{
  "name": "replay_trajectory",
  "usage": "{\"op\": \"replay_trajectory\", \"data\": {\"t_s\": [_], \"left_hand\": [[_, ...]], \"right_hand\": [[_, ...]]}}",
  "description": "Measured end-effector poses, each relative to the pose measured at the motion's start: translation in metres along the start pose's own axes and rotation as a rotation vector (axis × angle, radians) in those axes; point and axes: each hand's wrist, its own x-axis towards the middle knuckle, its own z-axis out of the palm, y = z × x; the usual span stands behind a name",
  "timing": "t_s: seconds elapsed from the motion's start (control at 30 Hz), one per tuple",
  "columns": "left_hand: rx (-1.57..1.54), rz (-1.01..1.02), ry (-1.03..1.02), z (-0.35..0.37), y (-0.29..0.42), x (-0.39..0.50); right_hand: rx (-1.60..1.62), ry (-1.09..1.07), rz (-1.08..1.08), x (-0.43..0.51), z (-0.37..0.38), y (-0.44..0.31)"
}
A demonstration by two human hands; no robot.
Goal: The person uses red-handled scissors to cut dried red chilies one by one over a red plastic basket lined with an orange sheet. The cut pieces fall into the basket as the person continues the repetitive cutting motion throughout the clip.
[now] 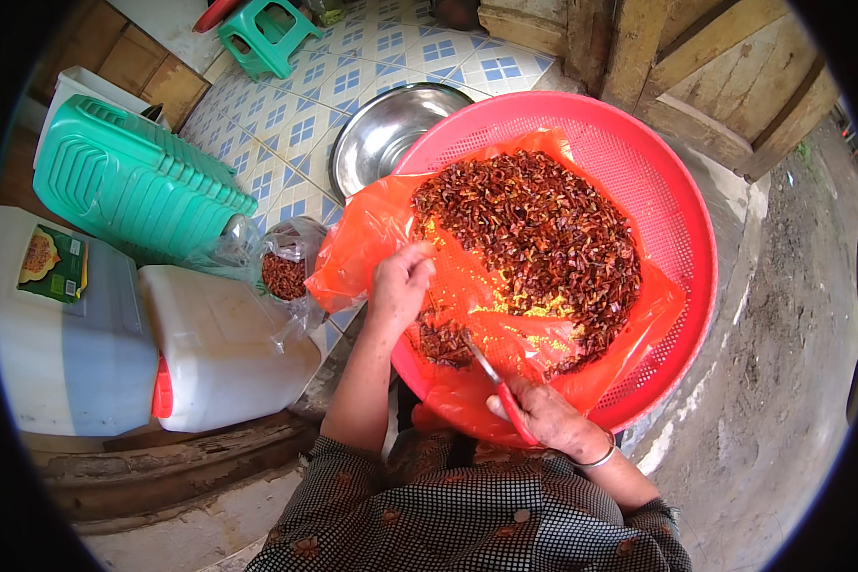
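Observation:
A large pile of cut dried red chillies [529, 229] and loose yellow seeds lies on an orange-red plastic bag [372, 225], spread inside a round pink plastic basket [668, 193]. My right hand [554, 415] grips red-handled scissors [513, 411] at the near side of the basket. Their blades point up-left, with the tips at a smaller heap of chilli pieces [443, 343]. Over the left part of the bag is my left hand [400, 286], its thumb and fingers drawn together. Whether anything small is pinched between them cannot be made out.
A steel basin [382, 136] stands behind the basket on the tiled floor. At left are stacked green plastic stools [136, 171], large plastic jugs [222, 343] and a clear bag of dried chillies [284, 275]. Another green stool [268, 36] and a wooden door [722, 86] are farther off.

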Motion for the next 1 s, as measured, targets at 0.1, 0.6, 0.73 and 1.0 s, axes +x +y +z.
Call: {"op": "replay_trajectory", "data": {"t_s": [0.1, 0.6, 0.73, 1.0], "left_hand": [[0.318, 0.258, 0.175, -0.011, -0.002, 0.008], [0.659, 0.331, -0.193, -0.001, -0.009, -0.034], [0.540, 0.251, -0.220, 0.001, -0.014, -0.038], [-0.086, -0.012, -0.176, -0.006, -0.009, -0.047]], "right_hand": [[-0.182, -0.178, -0.132, 0.002, 0.002, 0.004], [-0.220, -0.170, -0.230, 0.002, 0.003, 0.008], [-0.191, -0.145, -0.190, 0.002, 0.002, 0.007], [0.249, -0.013, 0.055, 0.000, -0.003, 0.007]]}}
